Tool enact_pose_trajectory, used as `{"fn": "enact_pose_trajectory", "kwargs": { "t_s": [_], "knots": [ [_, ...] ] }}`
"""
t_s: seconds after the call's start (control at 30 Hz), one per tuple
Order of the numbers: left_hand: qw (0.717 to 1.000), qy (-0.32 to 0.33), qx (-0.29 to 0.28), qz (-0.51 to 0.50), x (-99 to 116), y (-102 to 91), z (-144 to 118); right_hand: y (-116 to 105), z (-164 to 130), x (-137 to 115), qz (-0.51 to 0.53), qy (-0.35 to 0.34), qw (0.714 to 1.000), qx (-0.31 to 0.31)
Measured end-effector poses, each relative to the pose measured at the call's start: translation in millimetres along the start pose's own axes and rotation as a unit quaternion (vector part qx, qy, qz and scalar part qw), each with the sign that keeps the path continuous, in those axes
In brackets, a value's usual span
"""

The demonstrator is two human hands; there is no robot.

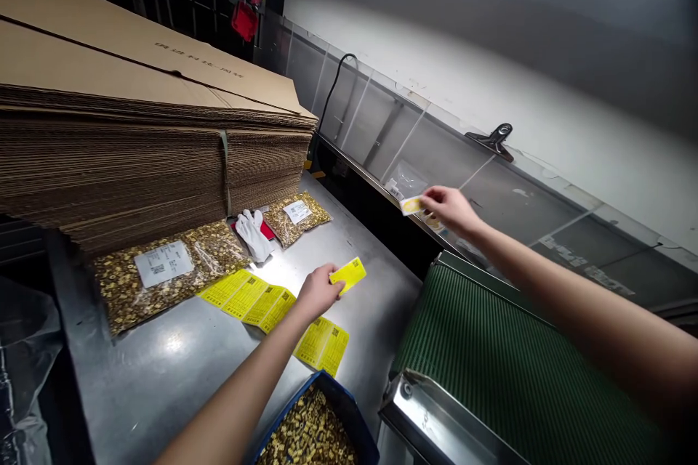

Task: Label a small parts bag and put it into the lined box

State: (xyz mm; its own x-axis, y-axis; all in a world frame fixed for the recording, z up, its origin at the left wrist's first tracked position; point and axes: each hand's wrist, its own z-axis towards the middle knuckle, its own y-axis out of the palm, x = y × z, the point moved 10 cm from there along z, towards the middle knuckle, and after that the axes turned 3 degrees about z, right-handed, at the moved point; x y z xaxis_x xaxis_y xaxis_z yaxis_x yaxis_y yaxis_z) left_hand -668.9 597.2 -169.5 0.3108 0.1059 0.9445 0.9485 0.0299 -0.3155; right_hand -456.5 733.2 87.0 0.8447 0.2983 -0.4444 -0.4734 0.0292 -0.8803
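At the near edge of the steel desk (163,370), a blue bin (349,407) of small gold parts. Just beyond, yellow labels (321,343) lying flat, more in a strip (248,298) to the left. Above them, left hand (319,290) pinching one yellow label (349,274) by its end. To the right, a green ribbed conveyor belt (507,363). Farther out, right hand (450,207) gripping a second yellow label (411,205) near the clear partition (491,189). Farther left, two bags of gold parts (163,272) (297,216), white gloves (251,231) between them. Behind, stacked flat cardboard (136,123).
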Motion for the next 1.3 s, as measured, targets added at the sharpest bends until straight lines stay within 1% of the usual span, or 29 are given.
{"fn": "enact_pose_trajectory", "kwargs": {
  "t_s": [0.07, 0.1, 0.17, 0.23, 0.33, 0.4, 0.47, 0.53, 0.57, 0.63, 0.7, 0.73, 0.77, 0.83, 0.9, 0.97, 1.07, 1.17, 1.23, 1.3],
  "knots": [
    [0.995, 0.015, -0.004, -0.096, 23, 1.5, 1, 45, -18, -22, 0.071, -0.023, 0.993, -0.093],
    [0.99, 0.025, -0.005, -0.137, 34, 1.2, -1, 64, -27, -31, 0.099, -0.03, 0.986, -0.127],
    [0.979, 0.043, -0.002, -0.2, 50, -1.5, -5, 92, -43, -43, 0.141, -0.032, 0.975, -0.171],
    [0.967, 0.053, 0.0, -0.248, 60, -5.2, -10, 109, -52, -49, 0.167, -0.029, 0.967, -0.191],
    [0.955, 0.061, 0.002, -0.29, 66, -10.4, -14, 122, -63, -49, 0.181, -0.024, 0.963, -0.198],
    [0.957, 0.056, 0.012, -0.286, 63, -13.9, -14, 131, -69, -50, 0.176, -0.025, 0.963, -0.205],
    [0.965, 0.046, 0.037, -0.257, 53, -18.6, -14, 138, -73, -51, 0.155, -0.027, 0.964, -0.214],
    [0.975, 0.033, 0.076, -0.205, 33, -24.5, -18, 134, -63, -49, 0.116, -0.027, 0.973, -0.196],
    [0.98, 0.026, 0.097, -0.17, 20, -26.9, -22, 124, -51, -46, 0.091, -0.023, 0.981, -0.169],
    [0.987, 0.021, 0.13, -0.092, -7, -28.4, -37, 91, -15, -36, 0.035, -0.008, 0.996, -0.085],
    [0.99, 0.041, 0.131, -0.024, -29, -21.5, -54, 52, 28, -23, -0.016, 0.019, 1.0, -0.002],
    [0.991, 0.062, 0.121, 0.002, -36, -15.2, -63, 36, 50, -16, -0.037, 0.034, 0.999, 0.021],
    [0.99, 0.085, 0.108, 0.026, -42, -8.2, -70, 24, 70, -9, -0.054, 0.05, 0.997, 0.032],
    [0.986, 0.12, 0.089, 0.069, -48, 4.1, -80, 12, 104, 3, -0.079, 0.082, 0.993, 0.028],
    [0.982, 0.137, 0.079, 0.104, -51, 11.8, -84, 11, 125, 10, -0.098, 0.106, 0.989, 0.014],
    [0.978, 0.14, 0.075, 0.133, -53, 15.3, -84, 12, 136, 12, -0.124, 0.119, 0.985, 0.012],
    [0.974, 0.139, 0.074, 0.165, -54, 17.7, -83, 11, 139, 7, -0.176, 0.115, 0.977, 0.036],
    [0.97, 0.138, 0.071, 0.185, -56, 20.0, -82, 14, 137, 2, -0.21, 0.087, 0.972, 0.058],
    [0.969, 0.137, 0.069, 0.194, -57, 21.5, -82, 21, 137, 6, -0.213, 0.082, 0.972, 0.048],
    [0.968, 0.136, 0.068, 0.201, -57, 22.3, -83, 33, 138, 17, -0.198, 0.102, 0.975, 0.015]
  ]
}}
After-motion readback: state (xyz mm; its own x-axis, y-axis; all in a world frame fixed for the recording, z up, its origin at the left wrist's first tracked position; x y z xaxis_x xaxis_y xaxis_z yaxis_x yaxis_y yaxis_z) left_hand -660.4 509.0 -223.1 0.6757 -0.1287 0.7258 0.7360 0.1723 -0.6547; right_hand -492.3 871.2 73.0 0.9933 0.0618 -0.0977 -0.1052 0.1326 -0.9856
